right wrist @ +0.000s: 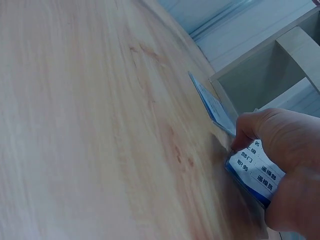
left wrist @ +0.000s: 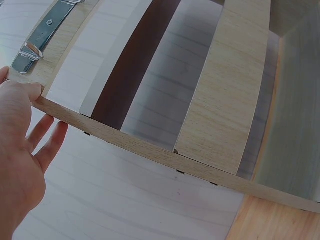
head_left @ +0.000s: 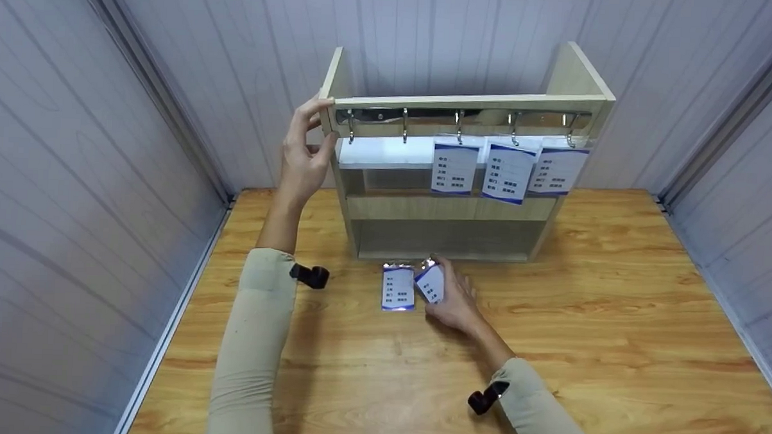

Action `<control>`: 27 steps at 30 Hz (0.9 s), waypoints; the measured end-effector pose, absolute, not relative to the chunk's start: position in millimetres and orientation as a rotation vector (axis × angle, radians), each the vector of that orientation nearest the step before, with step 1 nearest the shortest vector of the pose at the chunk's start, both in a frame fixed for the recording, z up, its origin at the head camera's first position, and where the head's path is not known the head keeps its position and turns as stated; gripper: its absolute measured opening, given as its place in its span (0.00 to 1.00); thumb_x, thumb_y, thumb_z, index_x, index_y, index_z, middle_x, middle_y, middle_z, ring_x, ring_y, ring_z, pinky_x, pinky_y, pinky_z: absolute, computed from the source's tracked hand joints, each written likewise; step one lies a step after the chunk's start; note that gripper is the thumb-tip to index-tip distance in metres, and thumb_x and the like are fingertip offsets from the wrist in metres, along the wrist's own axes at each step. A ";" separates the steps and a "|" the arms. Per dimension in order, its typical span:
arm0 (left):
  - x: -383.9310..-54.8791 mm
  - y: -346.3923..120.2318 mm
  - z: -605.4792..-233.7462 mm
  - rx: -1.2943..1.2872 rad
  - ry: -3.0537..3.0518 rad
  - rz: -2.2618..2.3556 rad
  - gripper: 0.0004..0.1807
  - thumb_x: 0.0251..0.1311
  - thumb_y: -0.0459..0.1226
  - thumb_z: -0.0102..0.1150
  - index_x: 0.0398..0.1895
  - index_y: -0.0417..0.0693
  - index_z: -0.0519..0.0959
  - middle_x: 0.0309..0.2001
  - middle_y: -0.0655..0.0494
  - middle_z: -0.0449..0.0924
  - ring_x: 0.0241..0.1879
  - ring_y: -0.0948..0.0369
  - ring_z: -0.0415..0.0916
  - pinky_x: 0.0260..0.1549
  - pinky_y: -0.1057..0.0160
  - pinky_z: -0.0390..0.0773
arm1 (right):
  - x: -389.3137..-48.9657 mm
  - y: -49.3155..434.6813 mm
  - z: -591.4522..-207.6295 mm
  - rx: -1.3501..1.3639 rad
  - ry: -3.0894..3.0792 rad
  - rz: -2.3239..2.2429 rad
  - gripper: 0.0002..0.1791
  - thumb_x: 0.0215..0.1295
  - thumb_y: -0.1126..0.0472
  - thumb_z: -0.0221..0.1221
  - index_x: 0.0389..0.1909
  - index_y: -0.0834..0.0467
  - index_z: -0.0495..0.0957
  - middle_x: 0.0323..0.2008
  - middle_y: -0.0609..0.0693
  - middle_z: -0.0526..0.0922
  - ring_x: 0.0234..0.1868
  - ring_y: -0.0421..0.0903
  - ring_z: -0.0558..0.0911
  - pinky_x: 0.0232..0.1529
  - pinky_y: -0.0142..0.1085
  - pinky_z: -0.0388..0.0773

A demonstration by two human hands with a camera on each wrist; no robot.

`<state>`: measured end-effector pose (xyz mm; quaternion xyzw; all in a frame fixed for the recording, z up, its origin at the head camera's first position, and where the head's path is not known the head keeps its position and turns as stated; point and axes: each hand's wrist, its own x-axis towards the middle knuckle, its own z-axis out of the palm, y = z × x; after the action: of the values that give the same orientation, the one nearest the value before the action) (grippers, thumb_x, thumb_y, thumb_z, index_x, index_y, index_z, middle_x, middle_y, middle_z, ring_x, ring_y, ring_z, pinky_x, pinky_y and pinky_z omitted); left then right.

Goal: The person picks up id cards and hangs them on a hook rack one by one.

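Observation:
My left hand grips the upper left side edge of a pale wooden shelf unit, thumb in front; the left wrist view shows the fingers behind the side board. Low in front of the unit, my right hand holds a white and blue name badge at its edge, tilted over the wooden surface, palm and thumb covering part of it. Just left of it a second name badge lies with its clip toward the unit. Three more badges hang from the right-hand hooks.
A metal hook rail with several hooks runs along the unit's top front. The unit stands on a wood-grain surface, close to a pale panelled back wall. Side walls close off left and right.

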<state>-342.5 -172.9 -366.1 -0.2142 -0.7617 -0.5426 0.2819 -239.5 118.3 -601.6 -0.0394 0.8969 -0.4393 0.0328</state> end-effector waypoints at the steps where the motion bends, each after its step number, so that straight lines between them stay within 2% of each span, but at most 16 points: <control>1: -342.5 -172.9 -366.1 -0.571 -2.040 -1.452 0.26 0.79 0.27 0.60 0.76 0.42 0.74 0.84 0.43 0.70 0.75 0.41 0.79 0.45 0.69 0.89 | -239.4 118.3 -600.1 -0.132 2.758 -1.359 0.65 0.46 0.71 0.74 0.88 0.43 0.57 0.75 0.70 0.76 0.77 0.74 0.70 0.82 0.75 0.56; 6: -343.2 -173.5 -366.9 -0.568 -2.035 -1.453 0.25 0.79 0.27 0.60 0.76 0.42 0.74 0.84 0.42 0.70 0.75 0.41 0.80 0.45 0.69 0.89 | -239.0 118.2 -594.5 -0.194 2.754 -1.386 0.64 0.48 0.73 0.73 0.87 0.41 0.58 0.73 0.69 0.77 0.74 0.71 0.72 0.81 0.76 0.57; 11: -344.3 -174.6 -367.5 -0.573 -2.051 -1.446 0.25 0.80 0.27 0.59 0.77 0.43 0.74 0.84 0.43 0.70 0.76 0.42 0.78 0.47 0.69 0.88 | -238.0 117.8 -592.1 -0.284 2.753 -1.433 0.63 0.49 0.76 0.72 0.86 0.43 0.59 0.72 0.69 0.76 0.73 0.71 0.73 0.82 0.77 0.57; 19: -344.0 -174.7 -367.2 -0.575 -2.051 -1.441 0.25 0.80 0.27 0.60 0.77 0.43 0.74 0.86 0.43 0.68 0.76 0.41 0.78 0.46 0.69 0.89 | -235.7 117.7 -589.3 -0.349 2.785 -1.496 0.60 0.52 0.77 0.71 0.86 0.42 0.60 0.72 0.67 0.77 0.70 0.67 0.76 0.77 0.72 0.70; 27: -343.7 -174.2 -366.7 -0.550 -2.058 -1.448 0.26 0.78 0.26 0.60 0.77 0.44 0.75 0.85 0.45 0.70 0.76 0.42 0.78 0.46 0.67 0.89 | -235.3 114.2 -588.9 -0.380 2.769 -1.588 0.58 0.53 0.79 0.70 0.84 0.43 0.61 0.78 0.64 0.73 0.73 0.66 0.76 0.73 0.70 0.79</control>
<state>-343.7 -174.2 -366.7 -0.2050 -0.7672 -0.5399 0.2791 -235.3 114.2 -588.9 -0.1180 0.8609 -0.4936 -0.0366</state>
